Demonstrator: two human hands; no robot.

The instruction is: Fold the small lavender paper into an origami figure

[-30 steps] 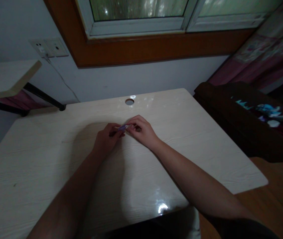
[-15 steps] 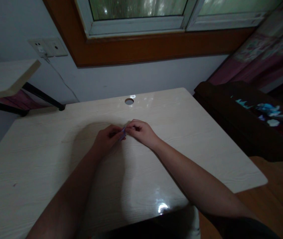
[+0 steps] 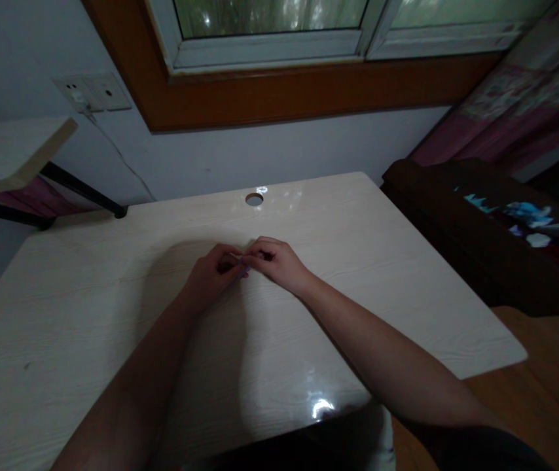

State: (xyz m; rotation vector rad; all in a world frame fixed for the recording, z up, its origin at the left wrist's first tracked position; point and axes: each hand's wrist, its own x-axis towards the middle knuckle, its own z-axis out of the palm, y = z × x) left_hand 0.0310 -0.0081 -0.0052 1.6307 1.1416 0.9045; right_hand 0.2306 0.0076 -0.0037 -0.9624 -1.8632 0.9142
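Note:
A small purple piece of paper (image 3: 243,268), thin and mostly covered by fingers, is pinched where my two hands meet above the middle of the table (image 3: 338,261). My left hand (image 3: 213,271) grips it from the left, thumb and fingers closed. From the other side, my right hand (image 3: 275,261) presses its thumb and fingertips on the same piece, touching the left fingertips. The paper's exact shape is hidden.
Behind the hands is a round hole (image 3: 254,199) in the tabletop. A raised shelf (image 3: 19,154) on black legs stands at the back left. On the right, a dark brown piece of furniture (image 3: 436,222) carries blue and white items (image 3: 527,214).
My right fingers have shifted slightly left over the purple paper, so less of it shows. The left hand has barely moved.

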